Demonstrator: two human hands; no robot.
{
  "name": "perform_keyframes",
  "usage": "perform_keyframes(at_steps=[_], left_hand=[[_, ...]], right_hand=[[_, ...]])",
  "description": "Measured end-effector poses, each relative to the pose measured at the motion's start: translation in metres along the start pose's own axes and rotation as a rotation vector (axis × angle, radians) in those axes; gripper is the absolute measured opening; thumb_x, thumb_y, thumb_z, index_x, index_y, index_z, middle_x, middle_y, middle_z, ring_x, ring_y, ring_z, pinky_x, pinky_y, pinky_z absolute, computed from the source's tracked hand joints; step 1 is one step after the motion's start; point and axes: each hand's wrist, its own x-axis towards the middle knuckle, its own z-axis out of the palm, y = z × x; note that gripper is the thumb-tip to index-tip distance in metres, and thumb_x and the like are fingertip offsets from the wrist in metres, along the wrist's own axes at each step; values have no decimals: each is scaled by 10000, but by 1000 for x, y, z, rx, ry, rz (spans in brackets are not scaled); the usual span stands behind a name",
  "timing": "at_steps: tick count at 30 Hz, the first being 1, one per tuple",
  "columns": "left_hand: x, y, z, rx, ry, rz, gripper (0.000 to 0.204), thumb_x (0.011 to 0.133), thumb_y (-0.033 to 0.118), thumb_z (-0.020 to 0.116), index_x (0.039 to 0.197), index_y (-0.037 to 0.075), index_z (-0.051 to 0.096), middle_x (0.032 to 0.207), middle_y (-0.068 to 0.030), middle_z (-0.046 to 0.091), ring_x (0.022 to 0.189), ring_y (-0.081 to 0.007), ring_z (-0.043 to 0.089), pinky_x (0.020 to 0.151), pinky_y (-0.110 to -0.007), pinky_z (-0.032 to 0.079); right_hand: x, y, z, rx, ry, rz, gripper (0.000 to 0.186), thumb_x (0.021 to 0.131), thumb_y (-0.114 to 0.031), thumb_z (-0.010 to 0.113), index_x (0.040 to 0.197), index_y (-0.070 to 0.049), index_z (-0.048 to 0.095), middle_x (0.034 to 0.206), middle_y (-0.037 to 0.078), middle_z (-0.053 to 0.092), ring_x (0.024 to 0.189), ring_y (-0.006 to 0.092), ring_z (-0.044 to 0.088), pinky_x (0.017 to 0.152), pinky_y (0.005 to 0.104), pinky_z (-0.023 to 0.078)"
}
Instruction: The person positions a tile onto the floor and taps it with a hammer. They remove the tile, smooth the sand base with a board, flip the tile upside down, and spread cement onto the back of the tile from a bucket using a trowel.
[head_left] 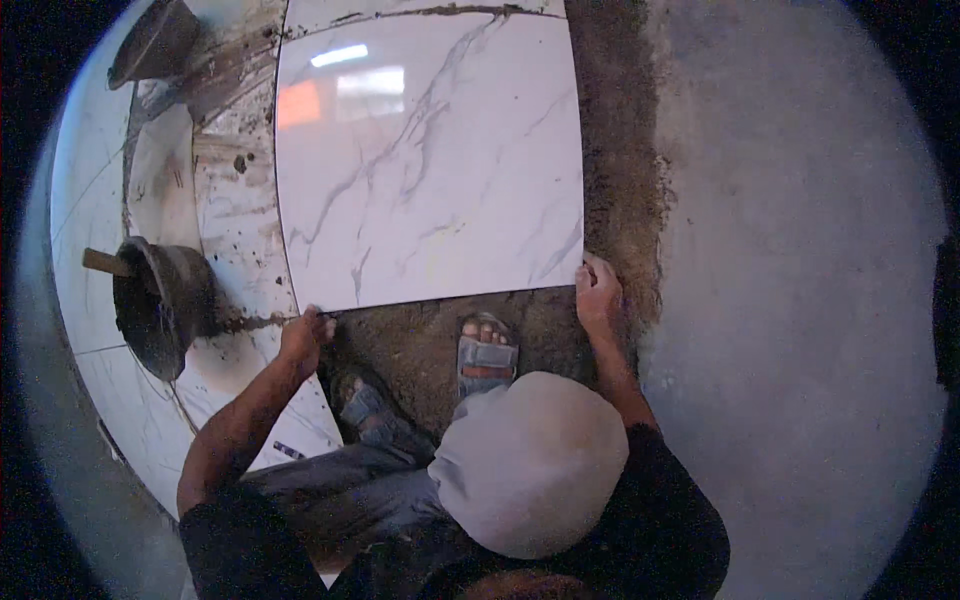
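Note:
A large white marble-look tile [430, 170] with grey veins lies in front of me, its glossy face reflecting light. My left hand [306, 340] is closed at the tile's near left corner, fingers curled on the edge. At the near right corner, my right hand [598, 295] grips the side edge. Fingertips of both hands are partly hidden. Whether the near edge is lifted or resting on the bed of dirt or mortar [400, 345] beneath, I cannot tell.
A dark bucket [190, 300] with a wooden handle sticking out stands at left on stained tiles [235, 200]. Another bucket [155, 40] sits far left, near a pale sack [162, 170]. My sandalled foot [488, 350] is before the tile. A smooth grey surface [790, 300] spans the right.

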Motion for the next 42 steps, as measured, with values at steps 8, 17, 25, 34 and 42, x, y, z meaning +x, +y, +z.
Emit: perform_keyframes(at_steps=[8, 17, 25, 34, 42], left_hand=[[-33, 44, 42, 575, -92, -84, 321, 859, 352, 472, 847, 31, 483, 689, -83, 541, 643, -207, 545, 545, -325, 438], [59, 195, 90, 1407, 346, 751, 814, 639, 269, 716, 1320, 199, 277, 1387, -189, 192, 1213, -437, 273, 967, -487, 303], [68, 212, 76, 1614, 221, 685, 1065, 482, 294, 812, 1353, 251, 201, 1360, -319, 60, 1268, -461, 46, 1004, -483, 246], [69, 213, 95, 1481, 177, 640, 1055, 480, 232, 814, 1338, 305, 204, 1402, -216, 74, 1198, -544, 148, 882, -529, 400], [65, 213, 83, 1473, 187, 580, 1088, 460, 225, 823, 1349, 274, 199, 1391, -253, 53, 1236, -513, 14, 997, -507, 261]], right_hand=[[115, -43, 5, -2, 104, -325, 279, 785, -130, 522, 1037, -12, 544, 1022, 190, 542, 979, 341, 499, 859, 400, 389], [340, -187, 65, -252, 150, -546, 430, 771, -226, 527, 1147, -20, 500, 1123, 227, 500, 1059, 352, 475, 924, 379, 369], [418, -250, 107, -393, 147, -503, 484, 802, -315, 484, 1198, -45, 412, 1156, 264, 434, 1037, 411, 471, 883, 451, 392], [482, -245, 125, -956, 72, -800, 354, 718, -268, 539, 946, 2, 521, 932, 232, 563, 843, 383, 573, 775, 452, 461], [370, -236, 71, 886, -377, 77, 150, 716, -85, 620, 779, 21, 535, 671, 90, 548, 511, 172, 541, 490, 286, 490]])
